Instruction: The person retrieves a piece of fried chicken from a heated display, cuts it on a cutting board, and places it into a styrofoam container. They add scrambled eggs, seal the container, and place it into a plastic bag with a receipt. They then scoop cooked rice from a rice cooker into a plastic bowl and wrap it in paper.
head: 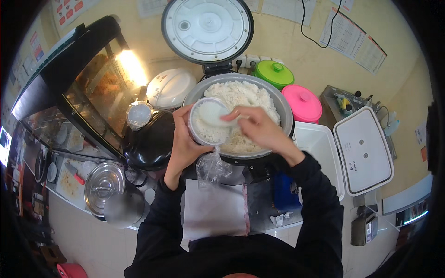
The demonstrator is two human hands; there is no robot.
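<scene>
My left hand (186, 140) grips a round plastic-lined bowl (209, 139) of white rice, tilted towards me. A clear plastic bag (212, 168) hangs from the bowl's lower rim. With my right hand (257, 127) I hold a pale rice paddle (212, 114), its blade lying on the rice inside the bowl; the handle is mostly hidden by my fingers. Both hands are over a large rice cooker's metal pot (285, 111), which holds a heap of cooked rice (248, 91). The cooker's round lid (208, 31) stands raised behind it.
A lit glass display case (100, 80) and a black rounded appliance (149, 142) stand left. A steel lidded pot (104, 187) and red-handled knife (74, 173) lie nearer. Green (274, 73) and pink (301, 102) lidded containers and an opened white cooler (318, 160) are right. Paper sheets (215, 208) lie in front.
</scene>
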